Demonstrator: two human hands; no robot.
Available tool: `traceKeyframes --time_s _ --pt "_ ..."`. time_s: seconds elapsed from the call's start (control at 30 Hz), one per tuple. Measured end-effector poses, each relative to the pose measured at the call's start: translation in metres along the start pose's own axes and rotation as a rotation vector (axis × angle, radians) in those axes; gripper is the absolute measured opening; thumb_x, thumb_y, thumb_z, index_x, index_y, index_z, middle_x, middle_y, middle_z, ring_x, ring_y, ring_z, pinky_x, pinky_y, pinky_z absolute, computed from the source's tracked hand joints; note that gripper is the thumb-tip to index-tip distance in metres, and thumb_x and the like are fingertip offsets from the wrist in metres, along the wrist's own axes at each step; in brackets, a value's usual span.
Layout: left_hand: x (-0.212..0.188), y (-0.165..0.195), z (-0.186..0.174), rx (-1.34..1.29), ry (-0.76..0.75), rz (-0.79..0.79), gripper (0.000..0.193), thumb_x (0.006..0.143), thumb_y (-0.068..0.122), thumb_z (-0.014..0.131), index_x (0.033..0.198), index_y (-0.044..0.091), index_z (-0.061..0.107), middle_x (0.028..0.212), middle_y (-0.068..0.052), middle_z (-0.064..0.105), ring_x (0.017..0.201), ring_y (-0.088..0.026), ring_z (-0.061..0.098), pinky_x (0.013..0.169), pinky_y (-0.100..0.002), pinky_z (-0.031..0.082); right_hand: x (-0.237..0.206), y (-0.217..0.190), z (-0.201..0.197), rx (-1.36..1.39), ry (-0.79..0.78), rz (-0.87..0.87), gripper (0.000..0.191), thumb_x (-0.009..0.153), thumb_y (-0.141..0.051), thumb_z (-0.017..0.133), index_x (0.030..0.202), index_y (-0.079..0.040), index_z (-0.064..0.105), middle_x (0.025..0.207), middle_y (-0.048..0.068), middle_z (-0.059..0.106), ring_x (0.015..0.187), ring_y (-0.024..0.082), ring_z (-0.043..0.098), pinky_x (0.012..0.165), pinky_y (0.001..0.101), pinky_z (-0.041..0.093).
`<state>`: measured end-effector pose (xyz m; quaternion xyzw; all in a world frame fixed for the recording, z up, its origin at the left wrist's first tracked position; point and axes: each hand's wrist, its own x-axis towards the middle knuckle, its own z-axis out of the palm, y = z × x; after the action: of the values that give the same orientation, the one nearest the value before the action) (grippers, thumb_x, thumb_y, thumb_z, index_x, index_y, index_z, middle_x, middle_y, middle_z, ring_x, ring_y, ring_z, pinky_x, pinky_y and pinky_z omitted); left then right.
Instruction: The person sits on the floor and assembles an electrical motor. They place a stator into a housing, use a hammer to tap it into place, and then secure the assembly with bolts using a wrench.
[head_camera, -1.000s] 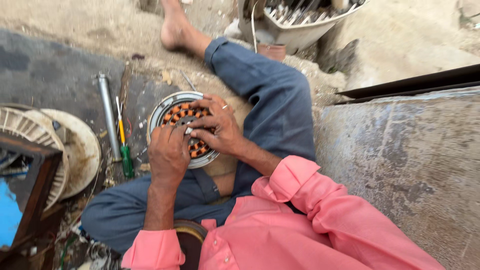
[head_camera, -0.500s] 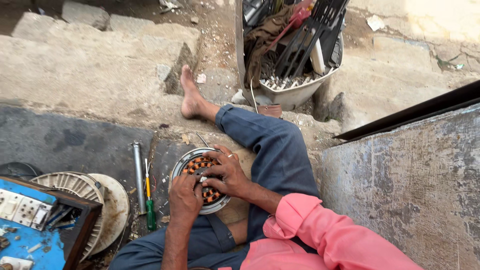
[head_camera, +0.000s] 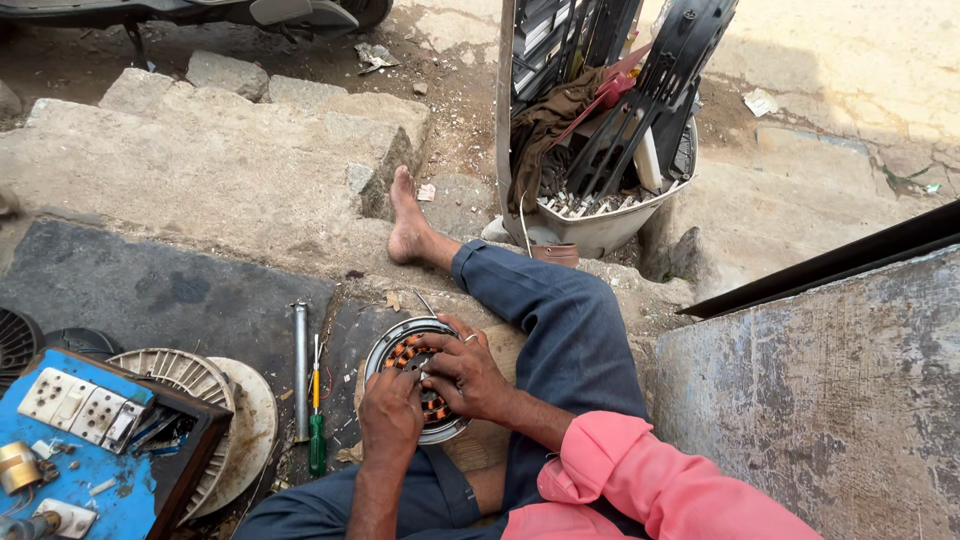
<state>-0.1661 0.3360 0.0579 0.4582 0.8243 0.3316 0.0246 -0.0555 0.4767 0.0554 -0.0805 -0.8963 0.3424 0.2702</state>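
Gripping the round motor stator (head_camera: 415, 375) still — both hands' fingers (head_camera: 455, 365) clenched, view now wider.

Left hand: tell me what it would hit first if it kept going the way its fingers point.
The left hand points up-frame onto the round motor winding, which its fingers already touch. Beyond that lies bare stone ground, though depth is hard to judge.

Hard daylight, bright on the stone steps (head_camera: 200, 170) and washed out on the pale ground far right of them. Soft shade below the steps, over the lap. Focus sharp throughout; slight wide-angle bending at frame edges.
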Motion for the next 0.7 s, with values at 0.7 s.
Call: traceKeyframes --time_s 0.7 --pt "-0.091 0.04 -0.155 -0.308 0.204 -0.31 0.04 0.079 0.006 0.079 0.117 0.004 0.07 0.112 -0.014 0.072 0.086 -0.022 0.073 0.069 -0.032 0.06 0.018 0.0 0.008 -0.024 -0.058 -0.091 0.024 0.081 -0.017 0.079 0.102 -0.008 0.074 0.114 0.008 0.073 0.13 0.031 0.058 0.109 0.0491 0.041"
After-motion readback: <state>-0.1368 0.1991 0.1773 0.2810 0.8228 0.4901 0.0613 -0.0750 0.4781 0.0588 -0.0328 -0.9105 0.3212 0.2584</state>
